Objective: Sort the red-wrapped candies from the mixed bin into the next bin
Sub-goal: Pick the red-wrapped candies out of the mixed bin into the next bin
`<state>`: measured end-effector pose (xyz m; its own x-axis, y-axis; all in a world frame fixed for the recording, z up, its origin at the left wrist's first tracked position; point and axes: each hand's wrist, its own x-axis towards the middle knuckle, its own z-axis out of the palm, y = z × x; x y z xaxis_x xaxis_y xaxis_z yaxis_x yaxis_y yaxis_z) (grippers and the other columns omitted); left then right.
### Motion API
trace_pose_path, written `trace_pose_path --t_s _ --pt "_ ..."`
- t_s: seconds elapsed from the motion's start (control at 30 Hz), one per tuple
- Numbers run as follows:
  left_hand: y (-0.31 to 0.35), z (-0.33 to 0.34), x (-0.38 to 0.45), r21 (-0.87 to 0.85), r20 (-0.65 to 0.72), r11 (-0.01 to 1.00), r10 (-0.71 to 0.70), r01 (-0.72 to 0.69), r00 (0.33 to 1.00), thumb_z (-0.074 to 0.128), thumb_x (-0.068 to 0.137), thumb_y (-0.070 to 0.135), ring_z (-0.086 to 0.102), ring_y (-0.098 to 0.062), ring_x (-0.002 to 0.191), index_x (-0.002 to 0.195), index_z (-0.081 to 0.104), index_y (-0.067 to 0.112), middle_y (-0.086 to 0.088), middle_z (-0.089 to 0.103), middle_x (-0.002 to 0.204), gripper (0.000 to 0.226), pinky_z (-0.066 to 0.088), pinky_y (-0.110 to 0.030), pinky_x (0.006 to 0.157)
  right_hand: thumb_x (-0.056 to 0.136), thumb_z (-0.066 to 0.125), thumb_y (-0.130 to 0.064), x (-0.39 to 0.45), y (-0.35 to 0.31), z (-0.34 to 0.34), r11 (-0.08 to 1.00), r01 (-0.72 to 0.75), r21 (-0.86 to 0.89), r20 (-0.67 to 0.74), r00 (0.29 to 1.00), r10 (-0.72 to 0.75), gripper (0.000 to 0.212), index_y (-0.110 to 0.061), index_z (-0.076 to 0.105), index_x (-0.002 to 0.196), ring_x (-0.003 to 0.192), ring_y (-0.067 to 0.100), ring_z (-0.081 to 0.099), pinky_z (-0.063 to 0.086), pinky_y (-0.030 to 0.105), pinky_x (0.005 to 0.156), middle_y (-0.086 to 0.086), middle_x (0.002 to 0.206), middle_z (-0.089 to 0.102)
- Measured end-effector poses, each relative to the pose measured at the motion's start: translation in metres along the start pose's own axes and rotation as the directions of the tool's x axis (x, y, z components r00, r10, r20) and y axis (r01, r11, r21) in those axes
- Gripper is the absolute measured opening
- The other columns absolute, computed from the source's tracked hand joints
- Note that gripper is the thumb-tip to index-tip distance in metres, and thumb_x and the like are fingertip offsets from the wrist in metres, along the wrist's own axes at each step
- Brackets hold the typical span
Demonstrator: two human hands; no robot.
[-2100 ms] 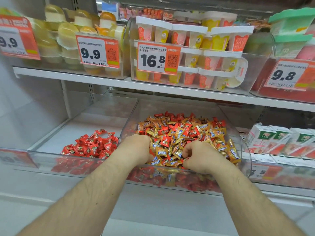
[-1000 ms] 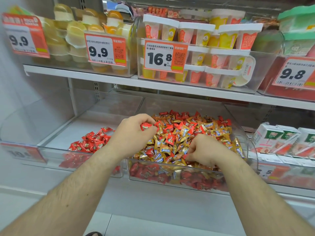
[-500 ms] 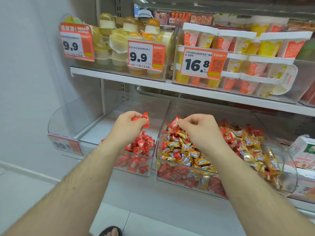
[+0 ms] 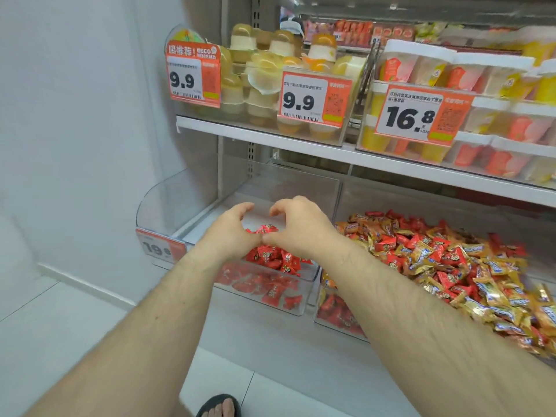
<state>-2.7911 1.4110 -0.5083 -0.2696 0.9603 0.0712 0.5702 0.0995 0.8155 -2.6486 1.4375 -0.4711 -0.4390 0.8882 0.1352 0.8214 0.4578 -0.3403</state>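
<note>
Both hands over the left clear bin, fingers loosely curved

The left hand [image 4: 230,233] and right hand [image 4: 296,228] meet above the left bin [image 4: 296,296], thumbs touching, holding nothing I can see. Red-wrapped candies [image 4: 270,257] lie heaped beneath them. The mixed bin [image 4: 337,322] of red and gold candies [image 4: 445,266] sits just right, under the shelf [image 4: 391,167].

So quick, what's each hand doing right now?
Left hand: open, fingers loosely curved, above the red candies.
Right hand: open too, holding nothing I can see.
</note>
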Motion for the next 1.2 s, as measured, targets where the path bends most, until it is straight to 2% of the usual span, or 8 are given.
trace_pose_path --t_s 0.07,0.2,0.33,0.43,0.63,0.8,0.97,1.2 --pt "-0.003 0.000 0.001 0.028 0.004 0.999 0.015 -0.016 1.000 0.073 0.084 0.021 0.044 -0.013 0.133 0.150 0.035 0.024 -0.002 0.043 0.149 0.076 0.041 -0.028 0.101 0.080 0.074 -0.037 -0.003 0.002 0.004 0.999 0.037 -0.007 0.018 0.999 -0.037 0.055 -0.027 0.057 0.131 0.121 0.023 0.051 0.039 0.038 0.104 0.002 0.127 0.052" --pt "0.005 0.007 0.001 0.010 -0.025 0.999 0.053 -0.053 0.998 0.071 0.085 0.018 0.050 -0.014 0.123 0.147 0.039 0.023 -0.001 0.050 0.143 0.069 0.042 -0.027 0.096 0.086 0.068 -0.030 -0.024 0.015 -0.005 0.998 0.047 0.045 -0.129 0.991 -0.041 0.040 -0.025 0.062 0.125 0.122 0.020 0.050 0.037 0.040 0.107 -0.001 0.126 0.057" --pt "0.029 0.028 -0.005 0.015 -0.055 0.980 0.199 -0.199 0.978 0.068 0.084 0.015 0.057 -0.011 0.109 0.135 0.052 0.025 0.008 0.060 0.117 0.054 0.041 -0.021 0.085 0.089 0.065 -0.021 -0.056 0.038 -0.019 0.986 0.029 0.167 -0.228 0.974 0.009 0.026 -0.022 0.069 0.114 0.116 0.013 0.053 0.033 0.019 0.097 -0.005 0.120 0.062" --pt "0.057 0.048 -0.018 0.054 -0.065 0.929 0.369 -0.366 0.927 0.065 0.083 0.009 0.057 -0.007 0.102 0.124 0.061 0.023 0.009 0.063 0.106 0.043 0.040 -0.017 0.087 0.088 0.064 -0.017 -0.080 0.057 -0.023 0.978 0.001 0.211 -0.278 0.959 0.059 0.017 -0.020 0.074 0.101 0.103 0.011 0.058 0.041 0.020 0.091 -0.005 0.107 0.067" --pt "0.094 0.097 -0.036 0.121 0.058 0.774 0.619 -0.621 0.783 0.058 0.087 0.009 0.055 -0.010 0.108 0.115 0.066 0.023 0.010 0.063 0.111 0.032 0.045 -0.032 0.096 0.087 0.062 -0.013 -0.117 0.111 -0.048 0.960 -0.182 0.213 -0.342 0.906 0.247 0.015 -0.022 0.074 0.086 0.088 0.008 0.060 0.044 0.019 0.075 -0.012 0.085 0.066" --pt "0.100 0.127 -0.037 0.148 0.211 0.748 0.615 -0.646 0.760 0.057 0.092 0.016 0.050 -0.008 0.119 0.121 0.064 0.026 0.011 0.059 0.121 0.031 0.035 -0.018 0.099 0.084 0.061 -0.022 -0.108 0.156 -0.068 0.880 -0.476 -0.011 -0.242 0.855 0.459 0.018 -0.025 0.069 0.100 0.099 0.020 0.061 0.051 0.032 0.083 -0.005 0.108 0.066" --pt "0.100 0.139 -0.028 0.183 0.266 0.776 0.552 -0.604 0.790 0.055 0.094 0.017 0.048 -0.012 0.122 0.127 0.061 0.024 0.007 0.057 0.127 0.034 0.035 -0.023 0.101 0.083 0.062 -0.030 -0.064 0.159 -0.073 0.879 -0.410 -0.245 -0.209 0.907 0.365 0.039 -0.025 0.062 0.121 0.116 0.027 0.051 0.044 0.041 0.097 0.004 0.121 0.056" --pt "0.090 0.146 -0.025 0.224 0.324 0.807 0.468 -0.547 0.823 0.055 0.092 0.018 0.044 -0.017 0.126 0.126 0.060 0.026 0.003 0.054 0.131 0.035 0.038 -0.031 0.106 0.089 0.062 -0.051 0.004 0.184 -0.070 0.858 -0.459 -0.231 0.194 0.843 0.503 0.075 -0.020 0.034 0.151 0.137 0.027 0.041 0.036 0.039 0.109 0.007 0.155 0.038"
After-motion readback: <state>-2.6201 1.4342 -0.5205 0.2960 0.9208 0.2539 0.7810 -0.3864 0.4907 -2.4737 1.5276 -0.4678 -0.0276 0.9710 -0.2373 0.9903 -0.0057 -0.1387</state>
